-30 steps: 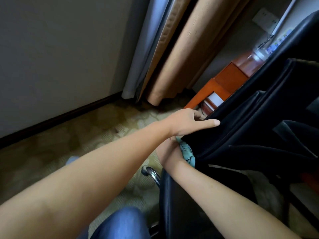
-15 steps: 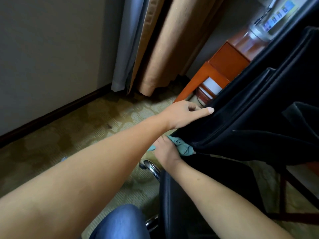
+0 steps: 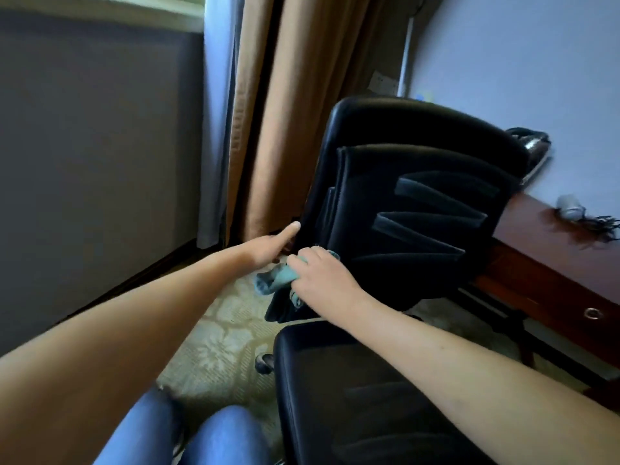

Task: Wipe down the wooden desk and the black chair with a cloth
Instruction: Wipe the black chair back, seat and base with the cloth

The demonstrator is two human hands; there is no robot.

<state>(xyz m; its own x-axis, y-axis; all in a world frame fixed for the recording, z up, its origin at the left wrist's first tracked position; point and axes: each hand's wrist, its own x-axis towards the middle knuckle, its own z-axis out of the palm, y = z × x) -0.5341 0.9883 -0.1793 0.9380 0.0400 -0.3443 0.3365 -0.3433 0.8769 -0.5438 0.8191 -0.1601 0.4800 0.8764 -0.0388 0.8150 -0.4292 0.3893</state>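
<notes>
The black chair (image 3: 416,209) fills the middle and right, its padded backrest upright and its seat (image 3: 362,391) below. My right hand (image 3: 322,280) is closed around a bunched teal cloth (image 3: 276,278) and presses it against the lower left part of the backrest. My left hand (image 3: 268,246) lies flat along the backrest's left edge, fingers straight and touching it, with nothing held. The wooden desk (image 3: 550,260) stands behind the chair on the right.
Beige and pale curtains (image 3: 268,112) hang behind the chair, next to a grey wall at the left. Patterned carpet (image 3: 214,347) lies below, with a chair caster (image 3: 265,362) on it. A small grey object with dark cords (image 3: 570,208) lies on the desk. My jeans-clad knees (image 3: 188,434) are at the bottom.
The view swung up and right, so the whole backrest and the desk top show now. My right hand with the cloth came out from under the backrest's edge onto its front face.
</notes>
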